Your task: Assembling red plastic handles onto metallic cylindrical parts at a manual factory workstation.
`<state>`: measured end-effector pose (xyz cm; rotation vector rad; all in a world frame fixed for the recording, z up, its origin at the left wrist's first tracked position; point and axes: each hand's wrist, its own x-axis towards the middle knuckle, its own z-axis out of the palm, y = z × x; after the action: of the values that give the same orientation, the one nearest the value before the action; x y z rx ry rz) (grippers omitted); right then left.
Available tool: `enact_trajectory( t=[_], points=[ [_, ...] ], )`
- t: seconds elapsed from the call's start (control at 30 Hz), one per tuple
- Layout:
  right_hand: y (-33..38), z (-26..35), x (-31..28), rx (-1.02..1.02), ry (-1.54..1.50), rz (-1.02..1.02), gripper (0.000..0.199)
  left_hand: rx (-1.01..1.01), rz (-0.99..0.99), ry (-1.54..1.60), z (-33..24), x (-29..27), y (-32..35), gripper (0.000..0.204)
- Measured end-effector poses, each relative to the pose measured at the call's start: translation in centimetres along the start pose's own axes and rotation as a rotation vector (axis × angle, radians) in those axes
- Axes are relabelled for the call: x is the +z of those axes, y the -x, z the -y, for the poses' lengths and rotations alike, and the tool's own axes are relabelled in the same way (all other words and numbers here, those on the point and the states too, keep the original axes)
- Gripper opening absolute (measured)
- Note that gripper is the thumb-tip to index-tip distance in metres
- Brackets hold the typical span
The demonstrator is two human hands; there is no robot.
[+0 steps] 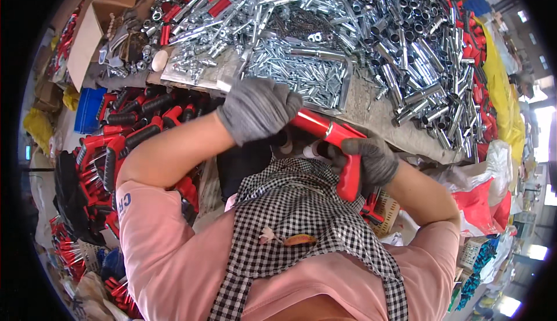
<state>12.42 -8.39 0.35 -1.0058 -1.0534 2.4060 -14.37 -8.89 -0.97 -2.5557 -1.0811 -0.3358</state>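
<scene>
Both my hands wear grey knit gloves. My left hand [258, 109] is closed around the front end of a red pistol-shaped tool [316, 125], covering its tip. My right hand [374, 159] grips the tool's red handle [350, 180], which points down toward my checked apron. The tool is held just in front of my chest, below the edge of the workbench. A silver ring shows where barrel and handle meet.
The workbench [371, 109] is heaped with shiny metal tubes [418, 48], and a metal tray of small bolts [301, 71] sits just beyond my hands. Finished red-and-black tools [130, 135] are piled at left. A cardboard box [96, 25], blue crate [90, 109] and red bag [481, 196] stand around.
</scene>
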Motion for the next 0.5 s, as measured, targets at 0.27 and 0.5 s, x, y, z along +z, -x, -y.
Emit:
enact_trajectory(
  t=[0.27,0.5],
  points=[
    [-1.0,-0.2,0.7,-0.346,0.140,0.148,0.064,-0.002,-0.210,-0.189,2.0,-2.6,-2.2,0.021],
    [-1.4,2.4,-1.9,-1.433,2.021,0.486,0.029,-0.257,1.405,1.646,-3.4,3.6,2.7,0.029]
  ],
)
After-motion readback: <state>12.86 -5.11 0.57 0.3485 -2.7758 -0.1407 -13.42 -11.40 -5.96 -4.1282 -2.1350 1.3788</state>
